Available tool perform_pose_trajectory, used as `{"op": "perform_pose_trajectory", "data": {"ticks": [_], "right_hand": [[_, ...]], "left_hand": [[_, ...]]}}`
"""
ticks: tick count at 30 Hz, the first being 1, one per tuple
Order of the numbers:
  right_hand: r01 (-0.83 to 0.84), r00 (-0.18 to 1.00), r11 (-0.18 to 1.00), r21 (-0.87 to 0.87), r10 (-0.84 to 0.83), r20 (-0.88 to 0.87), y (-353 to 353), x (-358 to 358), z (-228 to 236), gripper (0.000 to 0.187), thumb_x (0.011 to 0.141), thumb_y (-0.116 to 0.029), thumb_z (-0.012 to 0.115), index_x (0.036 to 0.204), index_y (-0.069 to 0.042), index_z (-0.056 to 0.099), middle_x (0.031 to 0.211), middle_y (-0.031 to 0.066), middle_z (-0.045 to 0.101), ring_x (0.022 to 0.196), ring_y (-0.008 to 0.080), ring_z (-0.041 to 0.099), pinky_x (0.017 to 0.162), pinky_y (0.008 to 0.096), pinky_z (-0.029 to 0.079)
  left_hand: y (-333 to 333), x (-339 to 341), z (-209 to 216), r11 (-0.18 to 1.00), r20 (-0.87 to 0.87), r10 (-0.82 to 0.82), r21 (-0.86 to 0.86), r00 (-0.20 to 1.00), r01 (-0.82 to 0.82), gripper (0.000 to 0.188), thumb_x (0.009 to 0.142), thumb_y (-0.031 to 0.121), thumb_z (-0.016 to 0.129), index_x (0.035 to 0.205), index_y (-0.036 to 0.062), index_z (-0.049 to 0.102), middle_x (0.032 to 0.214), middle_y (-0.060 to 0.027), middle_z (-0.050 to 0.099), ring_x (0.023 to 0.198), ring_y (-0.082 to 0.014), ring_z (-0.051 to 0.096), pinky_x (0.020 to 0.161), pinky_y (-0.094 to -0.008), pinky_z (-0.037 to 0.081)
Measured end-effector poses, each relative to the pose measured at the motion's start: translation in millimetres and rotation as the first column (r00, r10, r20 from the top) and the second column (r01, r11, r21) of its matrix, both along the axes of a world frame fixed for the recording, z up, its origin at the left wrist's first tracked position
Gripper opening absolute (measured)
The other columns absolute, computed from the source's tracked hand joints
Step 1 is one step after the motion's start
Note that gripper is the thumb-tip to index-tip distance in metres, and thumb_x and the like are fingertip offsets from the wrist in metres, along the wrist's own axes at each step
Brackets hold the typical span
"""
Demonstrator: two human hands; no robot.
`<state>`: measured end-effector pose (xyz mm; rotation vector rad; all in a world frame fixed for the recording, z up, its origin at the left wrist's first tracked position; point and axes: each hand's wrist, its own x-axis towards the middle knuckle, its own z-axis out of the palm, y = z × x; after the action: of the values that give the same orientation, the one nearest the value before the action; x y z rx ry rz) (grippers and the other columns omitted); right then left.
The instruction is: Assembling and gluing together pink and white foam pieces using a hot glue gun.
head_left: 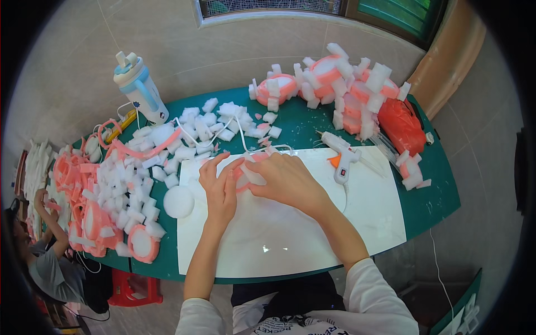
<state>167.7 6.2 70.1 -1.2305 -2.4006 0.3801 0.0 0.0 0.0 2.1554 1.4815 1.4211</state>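
Over the white board [290, 240], my left hand [219, 187] and my right hand [291, 181] are both closed on a small pink-and-white foam piece [242, 182]. My left fingers grip its left side, and my right fingers press a white foam part against it from the right. Much of the piece is hidden by my fingers. Beside my left hand lies a round white foam disc [178, 202]. A white hot glue gun [339, 156] with an orange trigger rests to the right of my right hand.
White foam blocks [131, 190] and pink foam rings [75, 173] are heaped at left on the green table [432, 195]. Assembled pink-and-white foam pieces [352, 89] and a red bag [401, 125] stand back right. A bottle [142, 92] stands back left. Another person [58, 273] works at far left.
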Motion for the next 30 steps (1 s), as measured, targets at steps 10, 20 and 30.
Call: {"op": "perform_pose_trajectory", "data": {"ticks": [10,20,30], "right_hand": [[0.006,1.0,1.0,0.029,-0.006,-0.003,0.1,-2.2,-4.8,0.036,0.073,-0.025,0.063,0.103,-0.007,0.062,0.088,0.0129,0.064,0.082,0.0279,0.06,0.069,0.0381,0.045],[-0.011,0.998,0.998,0.066,0.015,-0.068,0.0,-0.9,-5.5,0.031,0.071,-0.024,0.067,0.092,-0.003,0.058,0.087,0.0131,0.06,0.083,0.0288,0.058,0.069,0.0387,0.045],[-0.01,0.995,0.996,0.094,0.02,-0.101,2.9,0.3,-10.8,0.027,0.07,-0.023,0.067,0.087,-0.003,0.06,0.088,0.0132,0.06,0.084,0.0285,0.057,0.069,0.0386,0.045]], "left_hand": [[-1.1,0.6,4.9,0.999,-0.05,0.019,0.04,0.999,-0.017,0.028,0.09,0.014,0.041,0.106,0.0116,0.064,0.125,-0.008,0.047,0.115,-0.0279,0.034,0.098,-0.0395,0.021],[-2.8,-1.0,3.9,0.994,-0.237,-0.009,0.107,0.971,0.035,0.032,0.087,0.015,0.046,0.115,0.0065,0.058,0.124,-0.0036,0.053,0.116,-0.0284,0.036,0.098,-0.0379,0.021],[-2.6,3.1,0.7,0.996,-0.211,-0.014,0.088,0.977,0.033,0.034,0.085,0.014,0.047,0.117,0.0084,0.058,0.124,-0.0036,0.053,0.112,-0.0273,0.036,0.097,-0.0363,0.022]]}}
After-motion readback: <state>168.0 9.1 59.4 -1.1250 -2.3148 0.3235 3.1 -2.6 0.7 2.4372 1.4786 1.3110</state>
